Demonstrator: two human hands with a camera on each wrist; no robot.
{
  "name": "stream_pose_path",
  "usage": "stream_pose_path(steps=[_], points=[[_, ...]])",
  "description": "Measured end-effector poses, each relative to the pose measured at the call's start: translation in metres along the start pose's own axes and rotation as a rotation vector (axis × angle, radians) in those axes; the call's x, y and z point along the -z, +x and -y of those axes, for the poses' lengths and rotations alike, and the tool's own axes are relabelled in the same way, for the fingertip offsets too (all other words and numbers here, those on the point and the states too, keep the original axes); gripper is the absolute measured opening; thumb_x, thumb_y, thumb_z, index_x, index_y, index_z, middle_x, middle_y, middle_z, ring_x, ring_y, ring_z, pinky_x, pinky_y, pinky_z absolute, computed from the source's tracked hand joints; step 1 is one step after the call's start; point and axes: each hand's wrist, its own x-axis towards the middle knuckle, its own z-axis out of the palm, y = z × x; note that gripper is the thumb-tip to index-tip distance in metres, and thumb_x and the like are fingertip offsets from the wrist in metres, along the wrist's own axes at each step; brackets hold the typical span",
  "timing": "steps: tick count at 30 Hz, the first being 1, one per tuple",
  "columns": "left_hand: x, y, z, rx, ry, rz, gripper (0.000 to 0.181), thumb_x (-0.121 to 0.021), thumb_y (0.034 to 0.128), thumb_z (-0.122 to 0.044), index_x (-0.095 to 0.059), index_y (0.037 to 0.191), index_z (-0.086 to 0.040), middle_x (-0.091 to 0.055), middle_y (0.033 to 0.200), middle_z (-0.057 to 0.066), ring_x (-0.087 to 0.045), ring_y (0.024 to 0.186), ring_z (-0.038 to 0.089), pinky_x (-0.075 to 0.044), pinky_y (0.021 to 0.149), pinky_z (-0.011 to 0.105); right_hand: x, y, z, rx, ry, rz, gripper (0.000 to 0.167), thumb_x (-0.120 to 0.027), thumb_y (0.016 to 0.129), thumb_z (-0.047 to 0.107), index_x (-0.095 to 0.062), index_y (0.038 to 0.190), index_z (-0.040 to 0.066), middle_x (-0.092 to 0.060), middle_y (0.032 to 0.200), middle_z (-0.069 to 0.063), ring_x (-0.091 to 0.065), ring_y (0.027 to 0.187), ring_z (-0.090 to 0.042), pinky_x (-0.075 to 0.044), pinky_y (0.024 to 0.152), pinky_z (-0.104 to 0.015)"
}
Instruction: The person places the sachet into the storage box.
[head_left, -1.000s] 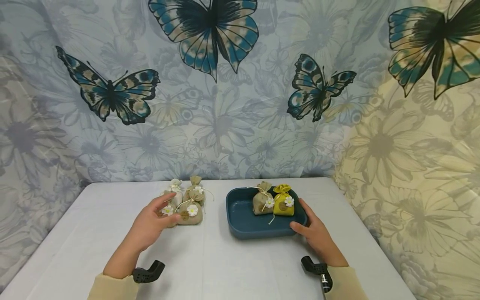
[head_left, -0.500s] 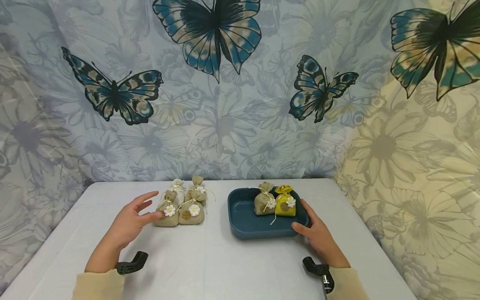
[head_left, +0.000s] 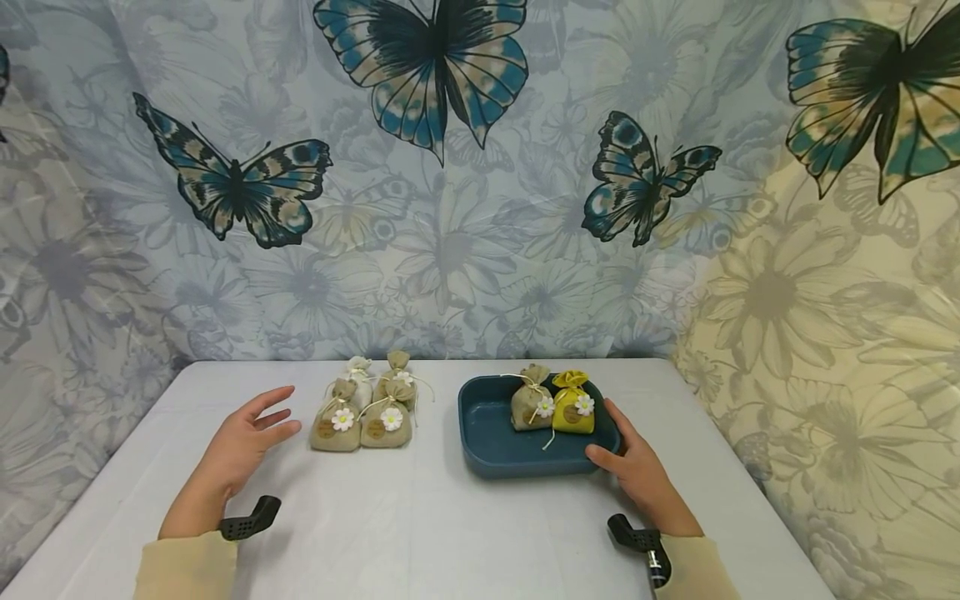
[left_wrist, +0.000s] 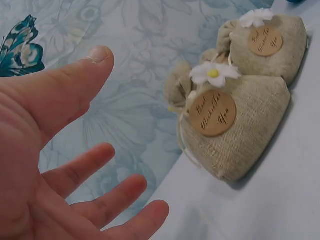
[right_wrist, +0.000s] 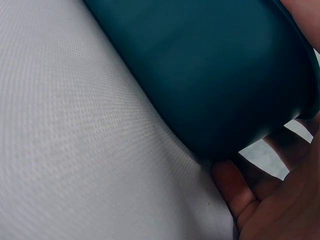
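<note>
Before you is a flat, white-cloth-covered table. Behind the table you see a pale blue-grey, floral-printed fabric backdrop with large blue-and-black printed butterflies, turning yellowish right of the table.

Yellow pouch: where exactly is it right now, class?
In the head view, the yellow pouch sits in the right half of the blue tray, between a beige pouch and the right hand.

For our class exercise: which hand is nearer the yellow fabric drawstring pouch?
Right. The right hand holds the blue rectangular tray at the corner beside the yellow pouch; the left hand hovers farther left, beyond the beige fabric pouches.
</note>
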Motion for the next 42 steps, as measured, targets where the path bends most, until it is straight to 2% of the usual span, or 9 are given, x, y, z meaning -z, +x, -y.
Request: stream_pose_path(steps=[6,8,12,14,19,25,30,38,42], points=[[0.001,0.003,0.010,0.032,0.008,-0.012,0.084,-0.075,0.0904,-0.037,-0.032,0.156,-0.007,-0.020,0.161,0.020,-0.034,0.140,0.040,-0.034,0.105,0.056,0.000,-0.001,-0.001,0.009,0.015,0.006,0.094,-0.074,0.092,0.031,-0.013,0.162,0.020,-0.010,0.164,-0.014,-0.007,0.148,-0.038,-0.012,0.113,-0.061],[0.001,0.003,0.014,0.034,0.008,-0.007,0.083,-0.075,0.0905,-0.038,-0.033,0.156,-0.008,-0.023,0.160,0.021,-0.035,0.139,0.039,-0.037,0.105,0.050,0.000,0.000,-0.001,0.007,0.013,0.006,0.094,-0.074,0.092,0.032,-0.013,0.162,0.021,-0.010,0.164,-0.014,-0.008,0.148,-0.039,-0.012,0.113,-0.061],[-0.001,0.004,0.019,0.034,-0.009,0.027,0.075,-0.073,0.0940,-0.026,-0.033,0.155,-0.007,-0.024,0.159,0.024,-0.037,0.138,0.040,-0.044,0.097,0.033,0.000,0.000,-0.001,0.002,0.008,0.006,0.094,-0.074,0.092,0.033,-0.013,0.162,0.021,-0.010,0.164,-0.014,-0.008,0.148,-0.039,-0.012,0.113,-0.061],[-0.003,0.005,0.021,0.036,-0.024,0.050,0.073,-0.072,0.0947,-0.020,-0.033,0.155,-0.006,-0.024,0.158,0.025,-0.037,0.138,0.041,-0.045,0.095,0.031,0.000,0.000,-0.001,-0.001,0.004,0.007,0.094,-0.074,0.092,0.033,-0.013,0.162,0.022,-0.010,0.164,-0.013,-0.008,0.148,-0.039,-0.011,0.113,-0.062],[-0.006,0.006,0.022,0.036,-0.046,0.081,0.074,-0.072,0.0936,-0.015,-0.033,0.155,-0.006,-0.025,0.157,0.026,-0.039,0.136,0.042,-0.045,0.097,0.038,0.001,0.000,-0.001,0.002,0.013,0.009,0.094,-0.074,0.092,0.032,-0.013,0.162,0.022,-0.010,0.164,-0.013,-0.007,0.148,-0.038,-0.011,0.113,-0.062],[-0.010,0.007,0.025,0.029,-0.059,0.101,0.071,-0.072,0.0941,-0.014,-0.035,0.154,-0.003,-0.029,0.154,0.030,-0.041,0.134,0.043,-0.046,0.095,0.037,0.000,0.000,-0.001,0.006,0.008,0.006,0.094,-0.074,0.092,0.032,-0.013,0.162,0.021,-0.011,0.164,-0.014,-0.008,0.148,-0.038,-0.012,0.113,-0.061],[-0.014,0.009,0.028,0.018,-0.080,0.121,0.070,-0.071,0.0939,-0.012,-0.036,0.153,-0.002,-0.027,0.154,0.030,-0.039,0.135,0.044,-0.045,0.096,0.038,0.000,0.000,-0.002,0.008,0.004,0.005,0.094,-0.074,0.092,0.031,-0.013,0.162,0.021,-0.011,0.164,-0.014,-0.009,0.148,-0.038,-0.012,0.113,-0.061],[-0.019,0.010,0.029,0.026,-0.071,0.136,0.068,-0.072,0.0929,-0.011,-0.039,0.152,-0.003,-0.025,0.155,0.030,-0.033,0.138,0.045,-0.039,0.102,0.051,0.001,0.000,-0.002,0.005,-0.004,0.010,0.093,-0.073,0.092,0.032,-0.012,0.162,0.025,-0.011,0.164,-0.013,-0.008,0.148,-0.038,-0.011,0.113,-0.062],[-0.021,0.011,0.029,0.022,-0.051,0.122,0.068,-0.073,0.0921,-0.010,-0.041,0.151,-0.004,-0.029,0.153,0.031,-0.036,0.137,0.046,-0.040,0.101,0.052,0.001,0.000,-0.002,0.005,-0.015,0.010,0.093,-0.073,0.092,0.032,-0.012,0.162,0.024,-0.010,0.164,-0.013,-0.008,0.148,-0.038,-0.012,0.113,-0.062]])
